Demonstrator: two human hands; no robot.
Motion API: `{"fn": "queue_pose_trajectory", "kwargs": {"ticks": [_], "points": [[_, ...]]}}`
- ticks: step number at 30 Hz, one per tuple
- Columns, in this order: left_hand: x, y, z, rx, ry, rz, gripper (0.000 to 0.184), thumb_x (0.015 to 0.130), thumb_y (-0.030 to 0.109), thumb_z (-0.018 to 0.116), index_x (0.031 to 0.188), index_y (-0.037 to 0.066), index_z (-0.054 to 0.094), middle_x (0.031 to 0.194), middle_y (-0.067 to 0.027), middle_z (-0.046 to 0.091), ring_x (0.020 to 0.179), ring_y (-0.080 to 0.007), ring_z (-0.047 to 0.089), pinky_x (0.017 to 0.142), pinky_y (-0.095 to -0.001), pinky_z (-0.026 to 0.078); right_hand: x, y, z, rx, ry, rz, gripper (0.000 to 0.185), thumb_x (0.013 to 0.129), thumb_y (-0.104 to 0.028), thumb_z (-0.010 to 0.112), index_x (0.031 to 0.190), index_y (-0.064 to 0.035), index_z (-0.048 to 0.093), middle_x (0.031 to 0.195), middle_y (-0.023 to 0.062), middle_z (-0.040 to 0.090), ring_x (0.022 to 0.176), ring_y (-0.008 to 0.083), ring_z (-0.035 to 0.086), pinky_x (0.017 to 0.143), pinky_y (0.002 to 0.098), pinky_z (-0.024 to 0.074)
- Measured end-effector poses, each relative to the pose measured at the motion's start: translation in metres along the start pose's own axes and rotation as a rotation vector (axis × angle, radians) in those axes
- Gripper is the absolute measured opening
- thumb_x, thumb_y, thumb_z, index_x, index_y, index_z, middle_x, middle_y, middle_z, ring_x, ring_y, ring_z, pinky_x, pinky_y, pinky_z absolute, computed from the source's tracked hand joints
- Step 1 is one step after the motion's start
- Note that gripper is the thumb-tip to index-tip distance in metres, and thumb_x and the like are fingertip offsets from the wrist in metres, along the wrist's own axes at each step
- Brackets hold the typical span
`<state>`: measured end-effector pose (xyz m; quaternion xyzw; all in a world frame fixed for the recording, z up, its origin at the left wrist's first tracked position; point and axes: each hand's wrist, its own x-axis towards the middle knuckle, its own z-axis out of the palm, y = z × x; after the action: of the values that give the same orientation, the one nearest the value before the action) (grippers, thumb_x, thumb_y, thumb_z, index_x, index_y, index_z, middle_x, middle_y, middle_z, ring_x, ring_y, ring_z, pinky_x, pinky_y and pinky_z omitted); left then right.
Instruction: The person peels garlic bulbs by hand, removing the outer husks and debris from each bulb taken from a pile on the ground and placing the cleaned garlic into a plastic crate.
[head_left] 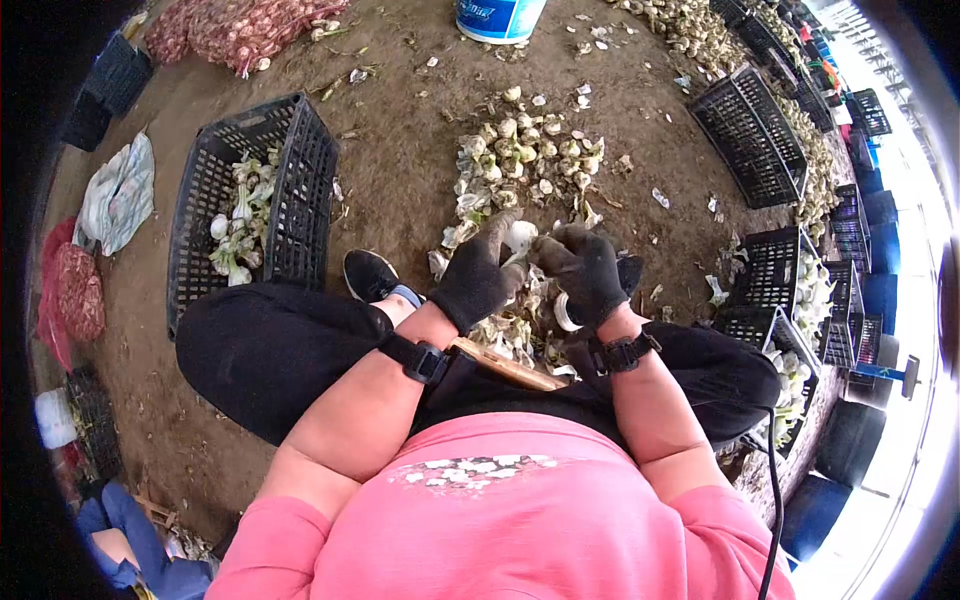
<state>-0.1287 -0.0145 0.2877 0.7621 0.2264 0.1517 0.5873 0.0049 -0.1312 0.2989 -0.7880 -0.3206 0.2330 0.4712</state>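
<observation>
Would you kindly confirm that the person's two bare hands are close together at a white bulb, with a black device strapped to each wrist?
Not quite: the head view shows the left hand and right hand in dark gloves, not bare. They are indeed close together at a white bulb, with a black device strapped to each wrist.

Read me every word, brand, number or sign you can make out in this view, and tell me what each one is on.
No text reads clearly enough to quote.
Bucket: white lettering on the blue label, slanted, cut by the picture's top edge and too blurred to read.
Right wrist device and left wrist device: too small to tell whether they carry any text.
Pink shirt: flower print, no lettering visible.
</observation>
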Motion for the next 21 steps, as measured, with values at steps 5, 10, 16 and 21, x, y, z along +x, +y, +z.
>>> {"fn": "queue_pose_trajectory", "kwargs": {"ticks": [5,10,16,21], "points": [[0.001,-0.002,0.002,0.043,-0.002,0.199,0.061,0.072,0.004,0.06,0.13,0.006,0.04,0.109,-0.0152,0.058,0.097,-0.0249,0.058,0.085,-0.0346,0.048,-0.003,-0.012,0.01,-0.328,-0.096,-0.079,0.023,0.076,-0.025,0.063,0.072,-0.002,0.062,0.066,0.0181,0.06,0.065,0.0324,0.062,0.059,0.0394,0.0463],[0.008,-0.02,0.005,-0.334,-0.086,0.019,0.055,0.072,-0.003,0.055,0.125,0.007,0.044,0.109,-0.0089,0.058,0.098,-0.0185,0.056,0.085,-0.0298,0.048,0.001,-0.002,0.009,-0.441,-0.114,-0.216,0.022,0.076,-0.025,0.061,0.07,-0.004,0.061,0.069,0.0193,0.06,0.072,0.0377,0.06,0.06,0.0429,0.0462],[0.005,0.006,-0.007,-0.629,-0.304,-0.062,0.048,0.074,-0.007,0.046,0.121,0.006,0.049,0.108,-0.0043,0.058,0.098,-0.0129,0.055,0.082,-0.0248,0.047,0.015,0.016,-0.008,-0.506,0.011,-0.441,0.024,0.078,-0.029,0.058,0.072,-0.006,0.061,0.071,0.0186,0.06,0.072,0.0384,0.06,0.062,0.044,0.047],[-0.004,0.031,-0.013,-1.207,-0.492,-0.153,0.057,0.077,0.004,0.048,0.134,0.006,0.039,0.105,-0.0118,0.059,0.078,-0.0224,0.062,0.067,-0.033,0.053,0.023,0.072,-0.01,-0.52,-0.173,-0.15,0.026,0.074,-0.019,0.06,0.096,-0.0062,0.063,0.093,0.0208,0.063,0.091,0.0367,0.06,0.078,0.0419,0.0479]]}}
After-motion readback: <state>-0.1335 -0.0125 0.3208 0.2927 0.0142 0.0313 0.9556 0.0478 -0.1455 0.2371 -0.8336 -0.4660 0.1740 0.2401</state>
